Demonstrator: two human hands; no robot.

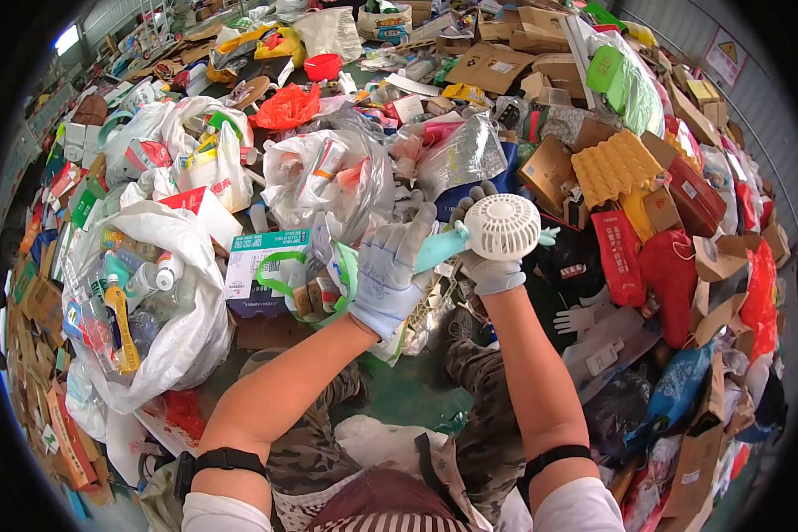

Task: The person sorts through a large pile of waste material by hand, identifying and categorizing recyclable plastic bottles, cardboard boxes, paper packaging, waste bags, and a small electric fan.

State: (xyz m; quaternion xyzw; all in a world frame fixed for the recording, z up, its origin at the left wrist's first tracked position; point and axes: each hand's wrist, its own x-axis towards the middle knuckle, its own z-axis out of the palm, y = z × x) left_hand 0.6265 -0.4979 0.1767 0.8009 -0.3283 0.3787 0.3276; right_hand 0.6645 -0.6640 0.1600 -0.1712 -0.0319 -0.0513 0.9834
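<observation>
In the head view I hold a small handheld fan (503,227) with a round white grille and a light-blue handle. My left hand (390,262), in a white-and-grey work glove, is closed around the handle. My right hand (489,266), gloved the same way, is behind and under the fan head, which hides most of its fingers; it appears to grip the fan there. Just below my left hand sits a green-handled bag (341,282) with small boxes in it. A teal-and-white carton (266,266) stands left of that bag.
A white sack (199,332) of plastic bottles lies at the left. Ahead is a clear bag (363,168) of mixed waste. On the right are a yellow egg tray (614,166), a red box (618,257) and a loose white glove (575,319). Piled cardboard surrounds me.
</observation>
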